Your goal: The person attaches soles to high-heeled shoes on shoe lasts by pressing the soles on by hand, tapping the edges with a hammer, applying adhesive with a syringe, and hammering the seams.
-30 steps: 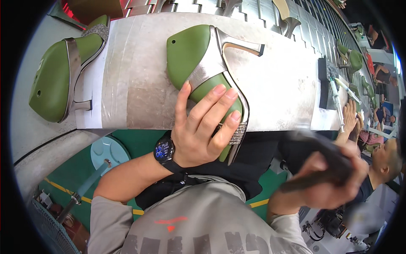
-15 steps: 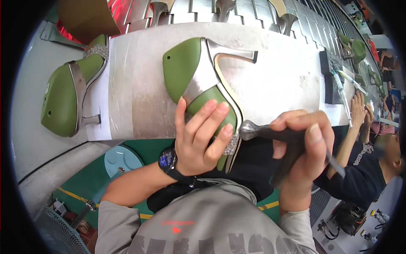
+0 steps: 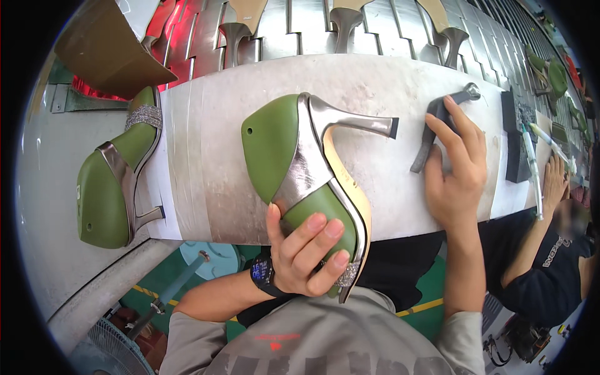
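A silver high-heeled shoe (image 3: pixel 310 171) on a green shoe last (image 3: pixel 274 140) lies on its side, its heel toward the right. My left hand (image 3: pixel 309 256) grips it near the toe, fingers across the green part and beside the glittery band (image 3: pixel 351 275). At the right of the bench, my right hand (image 3: pixel 461 178) has its fingers stretched out against a dark hammer (image 3: pixel 463 97) with a rounded metal head. The hammer rests on the bench surface, and the fingers are not wrapped round it.
Another silver shoe on a green last (image 3: pixel 103 200) lies at the left. Behind the bench (image 3: pixel 212 144), a slatted metal conveyor (image 3: pixel 306 31) carries several heeled shoe parts. Syringe-like tubes (image 3: pixel 531 169) rest by a black block (image 3: pixel 514 137). A co-worker's arm (image 3: pixel 531 237) is at the right.
My right hand has moved the hammer away from the shoe's toe, up and right onto the bench, and its fingers have loosened. My left hand still holds the shoe.
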Demonstrator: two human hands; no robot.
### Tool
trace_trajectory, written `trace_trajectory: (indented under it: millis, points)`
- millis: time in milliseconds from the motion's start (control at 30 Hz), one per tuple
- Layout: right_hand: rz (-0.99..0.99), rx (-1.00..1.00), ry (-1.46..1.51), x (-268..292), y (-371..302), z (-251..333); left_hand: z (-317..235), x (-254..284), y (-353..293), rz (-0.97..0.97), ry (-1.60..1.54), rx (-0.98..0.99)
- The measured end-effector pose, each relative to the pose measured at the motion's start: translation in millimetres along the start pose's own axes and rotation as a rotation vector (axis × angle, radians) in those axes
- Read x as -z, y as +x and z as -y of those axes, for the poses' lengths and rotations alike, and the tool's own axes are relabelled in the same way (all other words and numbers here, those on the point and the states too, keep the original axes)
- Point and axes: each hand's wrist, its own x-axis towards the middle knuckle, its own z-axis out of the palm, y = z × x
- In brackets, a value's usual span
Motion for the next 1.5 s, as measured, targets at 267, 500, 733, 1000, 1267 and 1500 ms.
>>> trace_trajectory:
  millis: [267, 500, 733, 1000, 1267, 1500]
  points:
    - [-0.002, -0.054, 0.395, 9, 18, 22, -7, -8, 8, -0.118, -0.054, 0.113]
    - [0.616, -0.013, 0.555, -2, 84, 50, -7, -5, 10, -0.095, -0.061, 0.146]
    - [0.813, -0.216, 0.632, -7, 93, 57, -10, -6, 11, -0.13, -0.098, 0.183]
    - [0.842, -0.308, 0.644, -7, 98, 63, -8, -8, 9, -0.115, -0.108, 0.145]
    - [0.848, -0.328, 0.663, -6, 98, 62, -11, -9, 11, -0.125, -0.121, 0.185]
    - [0.834, -0.373, 0.69, -8, 96, 63, -7, -8, 9, -0.106, -0.097, 0.112]
